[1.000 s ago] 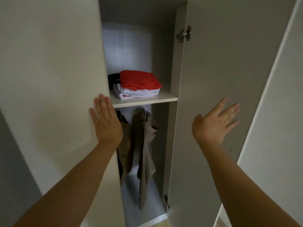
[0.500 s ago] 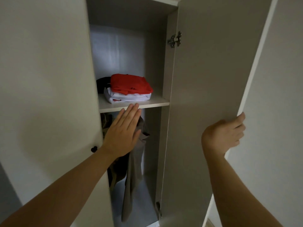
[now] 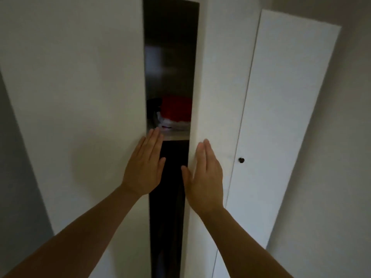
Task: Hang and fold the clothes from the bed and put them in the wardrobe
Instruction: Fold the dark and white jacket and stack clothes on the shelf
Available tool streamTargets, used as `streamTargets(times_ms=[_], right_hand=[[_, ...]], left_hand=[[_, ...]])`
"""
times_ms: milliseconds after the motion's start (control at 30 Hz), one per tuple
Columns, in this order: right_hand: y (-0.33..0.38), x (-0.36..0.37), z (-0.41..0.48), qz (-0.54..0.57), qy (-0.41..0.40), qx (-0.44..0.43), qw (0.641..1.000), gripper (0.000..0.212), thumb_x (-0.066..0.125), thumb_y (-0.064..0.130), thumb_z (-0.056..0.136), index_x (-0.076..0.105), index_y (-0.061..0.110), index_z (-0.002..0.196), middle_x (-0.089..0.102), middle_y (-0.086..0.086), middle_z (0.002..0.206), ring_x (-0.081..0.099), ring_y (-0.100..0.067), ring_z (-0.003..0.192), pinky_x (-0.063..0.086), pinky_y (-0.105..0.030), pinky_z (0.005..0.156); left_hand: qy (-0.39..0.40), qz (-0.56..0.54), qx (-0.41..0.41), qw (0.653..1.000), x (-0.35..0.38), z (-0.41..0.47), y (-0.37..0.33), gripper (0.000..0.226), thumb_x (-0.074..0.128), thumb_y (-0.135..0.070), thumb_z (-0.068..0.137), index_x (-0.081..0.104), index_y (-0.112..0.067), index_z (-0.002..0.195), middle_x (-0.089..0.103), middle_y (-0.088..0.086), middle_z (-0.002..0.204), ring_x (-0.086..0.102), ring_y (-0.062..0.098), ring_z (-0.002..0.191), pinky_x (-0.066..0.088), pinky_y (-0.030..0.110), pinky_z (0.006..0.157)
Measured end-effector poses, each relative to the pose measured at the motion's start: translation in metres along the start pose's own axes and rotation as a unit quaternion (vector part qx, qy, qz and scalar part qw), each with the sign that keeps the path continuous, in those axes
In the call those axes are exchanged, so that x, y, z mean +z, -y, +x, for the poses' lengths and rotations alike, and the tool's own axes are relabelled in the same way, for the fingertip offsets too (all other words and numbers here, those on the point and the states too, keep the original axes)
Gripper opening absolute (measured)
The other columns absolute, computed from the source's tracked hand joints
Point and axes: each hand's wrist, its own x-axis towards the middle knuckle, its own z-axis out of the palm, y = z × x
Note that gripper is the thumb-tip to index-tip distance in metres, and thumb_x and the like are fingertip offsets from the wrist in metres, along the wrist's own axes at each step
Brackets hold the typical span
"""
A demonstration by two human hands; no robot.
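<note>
The folded red garment (image 3: 176, 109) sits on a folded white one (image 3: 174, 124) on the pale shelf (image 3: 174, 137) inside the white wardrobe (image 3: 281, 97). You can just see them through the narrow dark gap between its doors. Pretty sure the clothes part is done and this is the closing-up step. The left hand (image 3: 143, 169) lies flat on the left door (image 3: 80, 97) and the right hand (image 3: 206, 173) flat on the right door (image 3: 218, 97). Fingers are straight and the grip is apart on both, holding nothing. Next move, I'd guess: push both doors evenly till they meet, and mind the fingertips by the gap.
</note>
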Motion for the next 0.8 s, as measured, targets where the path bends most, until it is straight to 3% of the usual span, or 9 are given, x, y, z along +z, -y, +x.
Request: streamTargets(times_ms=[67,133,267,367,567,800], right_hand=[[0.005,0.015,0.013,-0.02,0.096,-0.051,0.994,0.064,0.023,0.049,0.107,0.004,0.018,0.16,0.001,-0.004,0.169,-0.001,-0.02,0.155,0.007,-0.041,0.124],[0.003,0.033,0.03,-0.054,0.193,-0.079,0.977,0.061,0.011,0.046,0.108,-0.006,0.019,0.16,-0.016,0.001,0.167,-0.017,-0.017,0.153,-0.004,-0.041,0.125],[-0.004,0.068,0.063,-0.159,0.306,-0.12,0.931,0.066,0.023,0.032,0.109,-0.018,0.016,0.157,-0.029,-0.002,0.162,-0.022,-0.024,0.151,-0.011,-0.048,0.122],[0.0,0.083,0.081,-0.193,0.327,-0.138,0.915,0.08,0.038,0.019,0.103,-0.021,0.013,0.156,-0.029,-0.006,0.162,-0.023,-0.026,0.151,-0.01,-0.053,0.122],[0.008,0.106,0.108,-0.191,0.363,-0.126,0.903,0.082,0.039,0.013,0.099,-0.021,0.014,0.156,-0.028,-0.005,0.163,-0.022,-0.026,0.152,-0.011,-0.055,0.122],[0.011,0.13,0.129,-0.173,0.392,-0.105,0.897,0.087,0.046,0.017,0.1,-0.02,0.012,0.156,-0.029,-0.006,0.163,-0.022,-0.027,0.152,-0.008,-0.056,0.122]], left_hand=[[0.032,0.039,-0.031,0.998,-0.002,-0.004,0.013,0.061,0.033,-0.028,0.105,0.02,0.001,0.156,0.015,0.017,0.166,0.013,0.029,0.154,0.017,0.044,0.125],[0.057,0.07,-0.058,0.994,-0.002,-0.006,0.025,0.06,0.033,-0.024,0.105,0.016,0.0,0.157,0.011,0.015,0.167,0.008,0.027,0.155,0.015,0.042,0.126],[0.113,0.113,-0.091,0.983,0.003,-0.004,0.048,0.072,0.046,-0.02,0.1,0.007,-0.003,0.159,0.0,0.013,0.168,0.0,0.026,0.155,0.013,0.042,0.126],[0.151,0.151,-0.07,0.975,0.009,0.002,0.065,0.084,0.054,-0.018,0.096,0.001,-0.005,0.159,-0.006,0.012,0.168,-0.006,0.026,0.155,0.009,0.041,0.125],[0.17,0.198,-0.042,0.964,0.025,0.012,0.084,0.087,0.054,-0.01,0.089,0.003,-0.007,0.16,-0.01,0.011,0.168,-0.009,0.028,0.155,0.011,0.047,0.125],[0.223,0.205,-0.073,0.95,0.041,0.031,0.091,0.085,0.027,-0.013,0.08,-0.003,-0.008,0.16,-0.019,0.01,0.166,-0.019,0.028,0.152,0.004,0.05,0.125]])
